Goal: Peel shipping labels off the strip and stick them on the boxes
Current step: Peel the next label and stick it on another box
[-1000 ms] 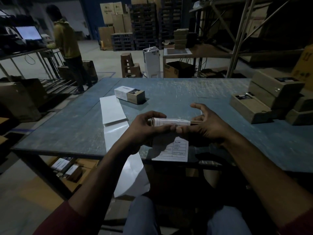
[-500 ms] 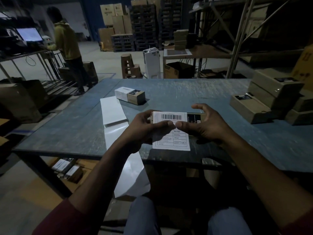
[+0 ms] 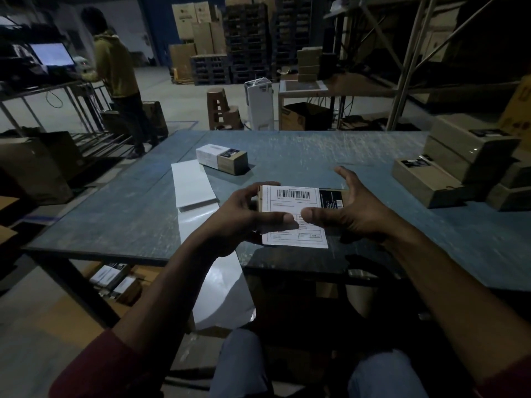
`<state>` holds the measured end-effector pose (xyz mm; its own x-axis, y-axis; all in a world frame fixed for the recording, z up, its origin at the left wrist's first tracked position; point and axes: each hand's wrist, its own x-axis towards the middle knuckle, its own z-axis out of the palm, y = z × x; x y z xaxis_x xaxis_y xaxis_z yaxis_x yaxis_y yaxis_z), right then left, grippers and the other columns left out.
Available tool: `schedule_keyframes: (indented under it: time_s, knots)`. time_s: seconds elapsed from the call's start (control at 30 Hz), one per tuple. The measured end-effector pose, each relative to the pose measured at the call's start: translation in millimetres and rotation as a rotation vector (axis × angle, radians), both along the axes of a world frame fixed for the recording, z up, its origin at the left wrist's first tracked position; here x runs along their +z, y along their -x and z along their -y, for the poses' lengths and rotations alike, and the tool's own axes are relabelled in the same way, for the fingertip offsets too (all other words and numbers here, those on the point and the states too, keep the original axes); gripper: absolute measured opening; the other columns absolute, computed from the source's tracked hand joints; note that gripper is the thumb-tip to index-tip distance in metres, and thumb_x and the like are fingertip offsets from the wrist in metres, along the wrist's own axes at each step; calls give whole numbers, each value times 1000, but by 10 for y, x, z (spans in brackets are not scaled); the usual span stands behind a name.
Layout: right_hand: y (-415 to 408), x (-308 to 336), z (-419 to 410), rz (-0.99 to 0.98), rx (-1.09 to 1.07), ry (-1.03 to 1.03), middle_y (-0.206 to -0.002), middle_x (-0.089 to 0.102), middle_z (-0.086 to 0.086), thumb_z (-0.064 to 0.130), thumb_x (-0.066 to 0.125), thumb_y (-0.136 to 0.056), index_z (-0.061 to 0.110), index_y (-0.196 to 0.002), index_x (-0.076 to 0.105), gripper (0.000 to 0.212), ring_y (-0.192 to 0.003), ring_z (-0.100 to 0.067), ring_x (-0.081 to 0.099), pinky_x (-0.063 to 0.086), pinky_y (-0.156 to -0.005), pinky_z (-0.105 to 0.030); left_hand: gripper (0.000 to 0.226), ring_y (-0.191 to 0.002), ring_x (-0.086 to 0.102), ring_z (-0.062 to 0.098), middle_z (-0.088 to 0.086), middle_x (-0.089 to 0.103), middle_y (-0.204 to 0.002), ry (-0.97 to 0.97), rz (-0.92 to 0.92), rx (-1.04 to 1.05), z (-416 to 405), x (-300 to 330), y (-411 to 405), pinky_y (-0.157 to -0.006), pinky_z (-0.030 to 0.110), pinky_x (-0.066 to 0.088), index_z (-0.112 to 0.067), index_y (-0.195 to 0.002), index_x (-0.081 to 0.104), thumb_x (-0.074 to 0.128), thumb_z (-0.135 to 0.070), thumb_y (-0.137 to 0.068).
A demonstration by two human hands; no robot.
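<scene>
Left hand [image 3: 247, 216] grips the left end of a small brown box [image 3: 333, 198], thumb lying across the white shipping label [image 3: 296, 216]. Right hand [image 3: 353, 208] cups the box's right end, thumb pressed on the label beside the left thumb, fingers spread and partly lifted off the far edge.

Change: a second ago the box was held edge-on to the camera, the label wrapped over its narrow side and hanging below. Half a second ago it had been tipped face-up. Now the broad face is fully toward the camera, barcode readable at the top, both thumbs meeting mid-label. The label's lower portion overhangs the box's near edge.

Reading: label is off the strip and tacked on; this looks like the smoothing step. The overhang probably needs folding under, or the label sits too low; cannot tell which.

Box is held just above the near edge of the blue table [image 3: 316, 156]. Spent backing strip [image 3: 218, 280] trails off the table edge toward the lap; a stack of unused labels [image 3: 194, 185] lies to the left. One labelled box [image 3: 222, 158] sits behind that stack. Brown boxes [image 3: 425, 179] wait at the right.
</scene>
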<state>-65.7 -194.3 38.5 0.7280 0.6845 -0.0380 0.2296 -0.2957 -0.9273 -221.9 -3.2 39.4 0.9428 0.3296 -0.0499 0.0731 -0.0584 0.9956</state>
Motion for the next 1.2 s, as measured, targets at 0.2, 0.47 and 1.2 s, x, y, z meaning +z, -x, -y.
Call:
schedule_keyframes:
  time_s: [0.2,0.47,1.2]
  knots:
    - [-36,-35,33,98,70,60,-163,40,2,55,98,-54,43,-163,12,139,-130,-17,50,52,-101,-37,56,-110,74,33,11,77,-117,-14,-18,-52,-20,-74,30,-94,56,59,-17,-130,62,84,-1,-81]
    - [-117,-75,-25,-280,19,87,-121,64,-13,47,96,-64,34,-156,31,113,-62,-19,70,50,-46,-31,65,-114,70,37,9,70,-129,55,-107,-113,-79,5,41,-83,60,62,-31,-139,56,82,-42,-80]
    - [-260,-106,181,618,363,169,-173,15,14,98,62,-55,46,-153,37,113,-159,-5,2,11,-123,-28,69,-136,58,8,-9,71,-132,-793,443,125,-252,-529,-85,-116,42,46,-17,-126,74,101,-18,-63]
